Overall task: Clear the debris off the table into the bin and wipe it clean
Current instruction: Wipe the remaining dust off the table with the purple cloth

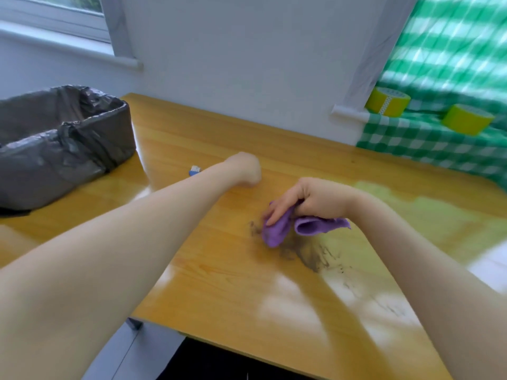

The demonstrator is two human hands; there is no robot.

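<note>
Right hand (pixel 310 198): fingers (pixel 279 212) clamped on purple cloth (pixel 277 229), pressing it to counter (pixel 219 270) at edge of dark smudge (pixel 310 256). Left hand (pixel 244 168): apart from cloth; fingers hidden, state cannot be told.

Bright daylight; we note a window (pixel 68 12) at upper left. White glare patches on the table (pixel 219 256), lower centre and right edge. Motion blur throughout, heaviest on the checked cloth (pixel 439 50) upper right. Wide-angle bending at the edges.

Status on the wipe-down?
Right hand grips cloth at dark smear. Left hand fisted on table. Smear not yet cleared. Small blue scrap lies near bin.
</note>
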